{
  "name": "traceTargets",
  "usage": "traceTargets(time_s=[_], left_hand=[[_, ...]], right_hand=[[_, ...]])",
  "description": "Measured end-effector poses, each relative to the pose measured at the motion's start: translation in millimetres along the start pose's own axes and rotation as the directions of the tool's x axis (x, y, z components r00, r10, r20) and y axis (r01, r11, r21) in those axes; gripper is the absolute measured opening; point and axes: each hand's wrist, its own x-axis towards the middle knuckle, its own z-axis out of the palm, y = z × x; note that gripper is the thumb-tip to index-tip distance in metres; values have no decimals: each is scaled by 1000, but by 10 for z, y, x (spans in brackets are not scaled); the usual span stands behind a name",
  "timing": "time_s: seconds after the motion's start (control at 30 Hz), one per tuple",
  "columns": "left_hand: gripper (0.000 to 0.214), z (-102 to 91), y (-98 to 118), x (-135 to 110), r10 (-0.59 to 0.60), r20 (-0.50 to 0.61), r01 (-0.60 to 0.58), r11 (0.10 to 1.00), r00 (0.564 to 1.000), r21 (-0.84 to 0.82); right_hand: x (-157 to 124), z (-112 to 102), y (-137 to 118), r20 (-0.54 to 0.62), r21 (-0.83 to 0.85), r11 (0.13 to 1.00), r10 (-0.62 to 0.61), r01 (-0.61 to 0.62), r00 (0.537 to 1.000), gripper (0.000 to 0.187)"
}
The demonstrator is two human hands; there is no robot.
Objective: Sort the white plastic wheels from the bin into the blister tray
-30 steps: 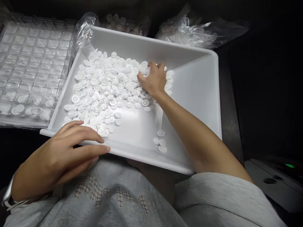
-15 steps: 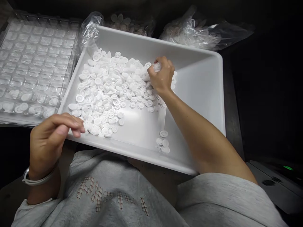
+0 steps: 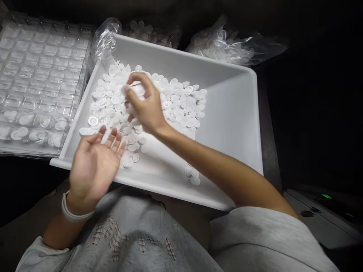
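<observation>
A heap of small round white plastic discs (image 3: pixel 181 107), several with slotted faces, lies in a large white tray (image 3: pixel 232 113). My right hand (image 3: pixel 147 104) is above the heap's left half, blurred by motion, its fingers curled round one or more white discs (image 3: pixel 138 89). How many it holds cannot be made out. Over the tray's near left corner, my left hand (image 3: pixel 95 162) is turned palm up, open and with nothing on the palm. Its fingers are spread, and the fingertips are close to the heap's near edge.
To the left stands a clear plastic blister tray (image 3: pixel 42 75) with rows of pockets; white pieces fill its near rows. Clear bags of pieces (image 3: pixel 227 47) lie behind the white tray. A few discs (image 3: pixel 193 175) sit apart near its front wall. A grey box (image 3: pixel 317 219) is at right.
My right hand has moved left across the heap, still closed on white pieces. My left hand has turned palm up, opened its fingers and come right over the tray's near edge.
</observation>
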Motion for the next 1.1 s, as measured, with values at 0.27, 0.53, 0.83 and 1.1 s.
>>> traceTargets(time_s=[0.27, 0.53, 0.83, 1.1], left_hand=[[39, 7, -47, 161, 47, 45, -46, 999, 998, -23], [31, -50, 1, 268, -16, -24, 15, 999, 1000, -33], [37, -84, -70, 275, -54, 64, 53, 999, 996, 7], [35, -79, -59, 267, -62, 104, 70, 994, 993, -83]], right_hand=[[-369, 286, -674, 258, -13, 933, -346, 361, 902, 21], [-408, 260, -447, 309, -50, 812, -541, 582, 782, 17], [-452, 112, -458, 360, -111, 718, -616, 687, 701, 32], [-425, 54, -458, 262, -102, 677, -688, 729, 677, 17]])
